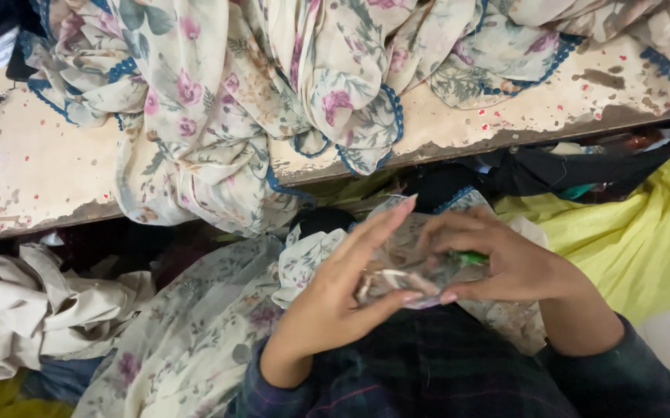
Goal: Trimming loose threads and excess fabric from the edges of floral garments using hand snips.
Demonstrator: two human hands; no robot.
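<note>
Left of the fingers lies a heap of beige cloth [33,310]. The left hand [335,298] has its fingers [385,224] stretched nearly straight, thumb pinching a fold of the floral fabric [397,267] in the lap. The right hand [505,263] curls closed around a small green tool [470,257], touching the same fold. The work looks mid-way; how much is finished cannot be told. Beyond the fingers, more floral cloth drapes over a worn, paint-flecked desk [33,170]; right of them, yellow cloth [637,240].
</note>
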